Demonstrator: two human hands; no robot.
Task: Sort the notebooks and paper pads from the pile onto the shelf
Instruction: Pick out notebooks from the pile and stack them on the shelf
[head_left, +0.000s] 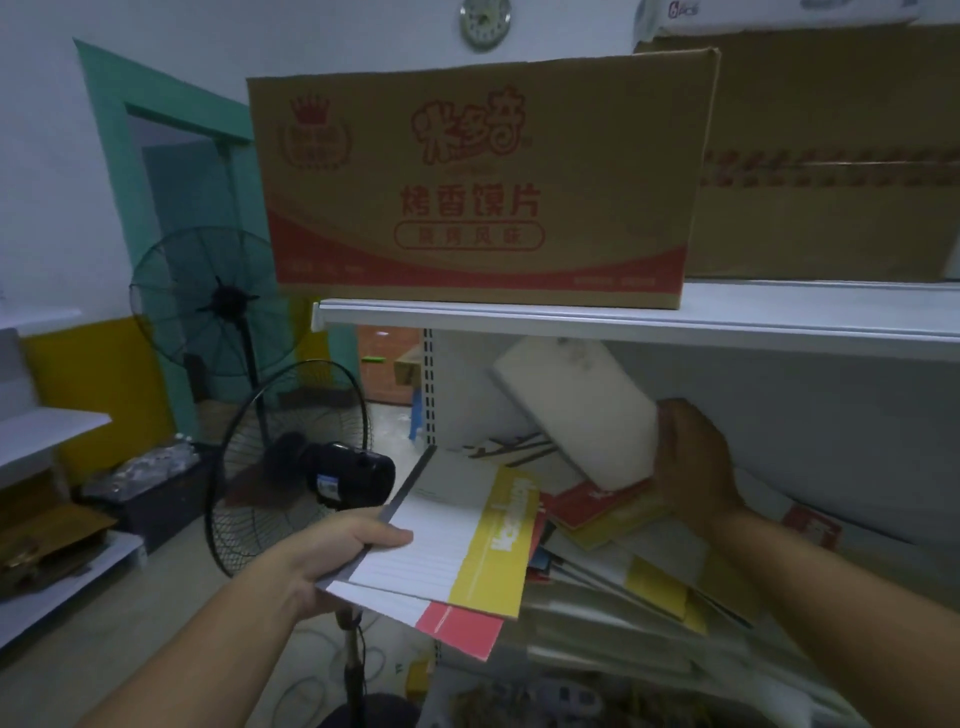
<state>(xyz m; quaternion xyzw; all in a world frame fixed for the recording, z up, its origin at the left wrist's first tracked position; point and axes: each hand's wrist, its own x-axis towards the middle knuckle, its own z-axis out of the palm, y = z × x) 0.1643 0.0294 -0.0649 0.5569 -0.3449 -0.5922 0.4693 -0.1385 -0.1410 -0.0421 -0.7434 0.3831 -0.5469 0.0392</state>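
Note:
My left hand (343, 545) grips the left edge of a stack of notebooks (447, 540), lined white covers with a yellow band on top and a red one below, held level in front of the shelf. My right hand (696, 462) holds a thick white paper pad (576, 410) tilted up inside the shelf bay, above a loose pile of notebooks (623, 551) in red, yellow and white lying on the lower shelf board.
A white shelf board (623, 317) overhead carries a printed cardboard box (478, 182) and a plain brown box (831, 156). Two standing fans (291, 467) are at the left, close to my left hand. A side shelf (47, 431) stands far left.

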